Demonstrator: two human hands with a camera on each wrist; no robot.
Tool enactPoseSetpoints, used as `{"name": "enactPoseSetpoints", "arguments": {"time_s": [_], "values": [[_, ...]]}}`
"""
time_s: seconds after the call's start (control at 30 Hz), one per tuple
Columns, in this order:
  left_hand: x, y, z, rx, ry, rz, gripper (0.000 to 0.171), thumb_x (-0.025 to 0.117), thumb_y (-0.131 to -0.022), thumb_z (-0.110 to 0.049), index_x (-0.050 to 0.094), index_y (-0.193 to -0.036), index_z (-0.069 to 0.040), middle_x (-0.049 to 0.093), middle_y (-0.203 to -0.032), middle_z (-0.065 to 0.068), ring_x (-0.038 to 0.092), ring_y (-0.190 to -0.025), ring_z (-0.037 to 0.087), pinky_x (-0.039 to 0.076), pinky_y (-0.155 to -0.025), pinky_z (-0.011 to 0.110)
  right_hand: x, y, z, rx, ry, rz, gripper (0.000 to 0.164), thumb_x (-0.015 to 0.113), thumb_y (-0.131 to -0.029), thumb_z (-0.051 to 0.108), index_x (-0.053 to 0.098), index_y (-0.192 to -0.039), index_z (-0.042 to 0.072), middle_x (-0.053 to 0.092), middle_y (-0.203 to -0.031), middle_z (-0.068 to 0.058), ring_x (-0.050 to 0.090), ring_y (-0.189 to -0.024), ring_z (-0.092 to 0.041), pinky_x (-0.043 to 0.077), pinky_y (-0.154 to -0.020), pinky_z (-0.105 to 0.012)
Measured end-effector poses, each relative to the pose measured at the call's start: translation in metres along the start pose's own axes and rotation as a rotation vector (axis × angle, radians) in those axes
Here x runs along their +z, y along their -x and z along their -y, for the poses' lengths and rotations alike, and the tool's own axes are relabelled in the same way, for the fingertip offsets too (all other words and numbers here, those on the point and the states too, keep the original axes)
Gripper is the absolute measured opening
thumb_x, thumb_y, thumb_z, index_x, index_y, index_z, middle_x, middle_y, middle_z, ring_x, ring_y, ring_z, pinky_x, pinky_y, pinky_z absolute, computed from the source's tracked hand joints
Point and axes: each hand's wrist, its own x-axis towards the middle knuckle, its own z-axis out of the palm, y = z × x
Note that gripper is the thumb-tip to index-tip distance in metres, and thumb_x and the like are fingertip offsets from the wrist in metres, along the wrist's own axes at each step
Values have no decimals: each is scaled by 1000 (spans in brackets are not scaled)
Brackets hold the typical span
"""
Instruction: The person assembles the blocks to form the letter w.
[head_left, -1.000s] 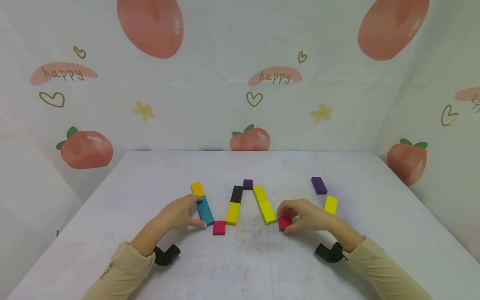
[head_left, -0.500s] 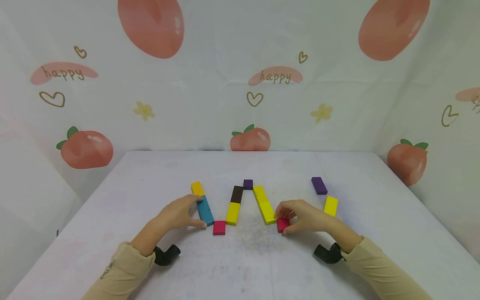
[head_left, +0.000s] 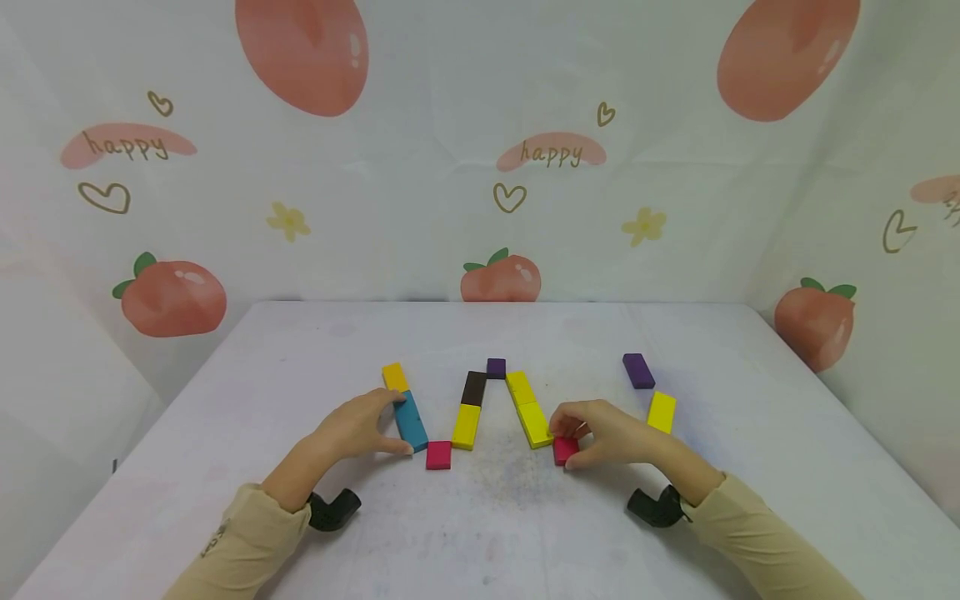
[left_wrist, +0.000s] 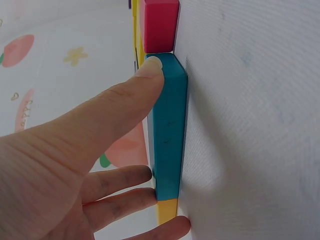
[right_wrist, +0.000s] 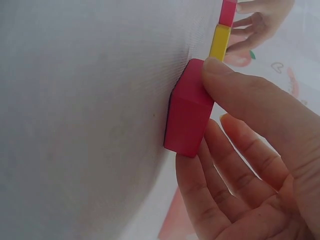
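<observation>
In the head view my left hand [head_left: 363, 425] lies along a blue block [head_left: 410, 422], fingers stretched out. Its thumb touches the block's near end, and its fingertips reach the far end, where an orange-yellow block [head_left: 394, 377] follows on. A red block [head_left: 438, 456] sits at the blue one's near corner. My right hand [head_left: 611, 431] pinches another red block [head_left: 566, 452] between thumb and fingers, as the right wrist view shows on the same red block [right_wrist: 189, 120]. That block stands right beside the near end of a yellow block [head_left: 535, 425].
A dark brown block [head_left: 473, 388] and yellow block [head_left: 466, 427] form a slanted bar mid-table. A small purple block [head_left: 497, 368] joins its top to another yellow block [head_left: 519, 387]. At the right lie a purple block [head_left: 638, 371] and a yellow block [head_left: 662, 412].
My right hand has slid the red block slightly left and nearer, up to the yellow block's end, and has since held almost still. My left hand has stayed in place.
</observation>
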Motion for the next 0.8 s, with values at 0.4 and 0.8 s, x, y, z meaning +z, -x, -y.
{"name": "enactPoseSetpoints", "arguments": {"time_s": [0.4, 0.8], "values": [[0, -2, 2, -7, 12, -3, 78, 78, -72, -38, 47, -131, 1, 47, -138, 23, 45, -127, 40, 38, -106, 53, -1, 0, 1, 5, -9, 4, 33, 77, -75, 15, 58, -101, 9, 66, -97, 0, 59, -89, -10, 55, -84, -26], [0, -2, 2, -13, 20, -2, 78, 78, -72, -38, 47, -132, 1, 46, -139, 23, 44, -127, 40, 38, -105, 54, -2, 1, -1, -11, 16, 8, 37, 77, -76, 20, 58, -105, 10, 66, -100, 1, 60, -92, -12, 55, -87, -32]]}}
